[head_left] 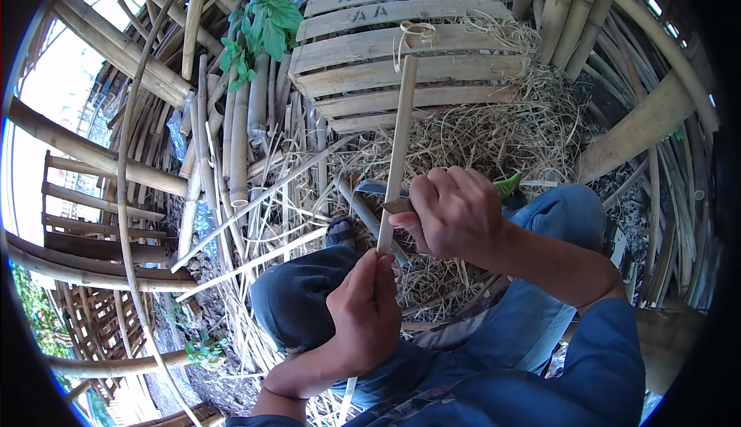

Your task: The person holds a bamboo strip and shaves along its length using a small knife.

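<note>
My left hand [364, 303] is closed round the lower end of a long, flat bamboo strip [401, 134], which stands tilted up in front of me. Closed as a fist, my right hand [457, 212] grips a knife [372, 188]; its blade shows left of the fist, by the strip, and a green end sticks out on the right. Beside my right thumb a short brown piece [397, 205] crosses the strip; its kind is unclear. A thin curled shaving [417, 35] appears at the strip's upper tip.
A slatted wooden crate [409, 64] lies ahead, with a heap of bamboo shavings [494, 141] against it. Cut strips [262, 203] lie on the left. Bamboo poles [100, 153] frame both sides, and a leafy plant [270, 26] grows by the crate.
</note>
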